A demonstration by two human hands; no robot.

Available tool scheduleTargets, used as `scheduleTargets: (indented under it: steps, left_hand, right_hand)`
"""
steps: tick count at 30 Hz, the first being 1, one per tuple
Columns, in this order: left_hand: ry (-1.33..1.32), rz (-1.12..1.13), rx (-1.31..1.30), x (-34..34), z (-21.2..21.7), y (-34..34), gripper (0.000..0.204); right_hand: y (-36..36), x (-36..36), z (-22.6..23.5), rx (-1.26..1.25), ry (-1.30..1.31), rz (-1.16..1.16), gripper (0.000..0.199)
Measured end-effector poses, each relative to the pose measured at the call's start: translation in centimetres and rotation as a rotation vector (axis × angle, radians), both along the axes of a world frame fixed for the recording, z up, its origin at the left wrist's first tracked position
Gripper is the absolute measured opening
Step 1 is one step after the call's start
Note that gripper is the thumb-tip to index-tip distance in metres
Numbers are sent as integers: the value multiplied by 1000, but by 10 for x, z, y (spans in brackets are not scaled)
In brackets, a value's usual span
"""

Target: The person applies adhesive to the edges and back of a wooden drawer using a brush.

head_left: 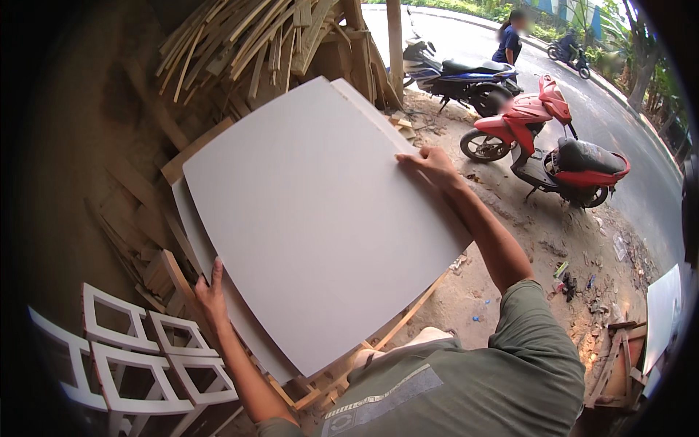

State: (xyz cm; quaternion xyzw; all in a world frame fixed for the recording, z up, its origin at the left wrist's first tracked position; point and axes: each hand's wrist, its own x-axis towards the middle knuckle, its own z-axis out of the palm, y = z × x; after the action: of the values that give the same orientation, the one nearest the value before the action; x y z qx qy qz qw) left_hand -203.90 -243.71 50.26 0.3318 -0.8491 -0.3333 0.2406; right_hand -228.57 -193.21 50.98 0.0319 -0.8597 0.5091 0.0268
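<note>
A large white flat panel [313, 211] lies tilted in front of me, its surface plain and smooth. At least one more white panel [251, 342] shows beneath it, slightly out of line along the left and right edges. My left hand [211, 295] grips the left edge, thumb up on the side and the other fingers mostly hidden below. On the right edge, toward the far corner, my right hand [435, 169] is closed, with its fingertips on the panel. Parts of a wooden frame [397, 328] show under the panels near my body.
White-painted wooden stool-like frames [135, 379] stand at lower left. Thin wood strips [240, 36] are piled at the far left. Beyond the right side are a red scooter [539, 138], a blue motorbike [466, 73], a person [507, 47] and a road. Litter dots the dirt ground.
</note>
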Motion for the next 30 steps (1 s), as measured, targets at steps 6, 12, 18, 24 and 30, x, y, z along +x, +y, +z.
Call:
scheduleTargets:
  steps: [6,12,18,24,30]
  left_hand:
    - [208,-288,110,-5,37,191,72]
    - [-22,-525,173,-16,28,370,67]
    - [-99,-762,294,-42,-81,507,78]
    - [-362,-804,485,-48,-216,561,89]
    - [-443,-542,351,-39,-353,524,81]
  right_hand:
    - [203,72,-41,-188,63,-96,49]
    - [441,186,-99,-246,71,-170,37]
    - [579,318,-138,-172,-70,-495,49]
    - [586,382,-199,-7,-128,-706,56]
    - [530,365,-310,111,-226,-700,63]
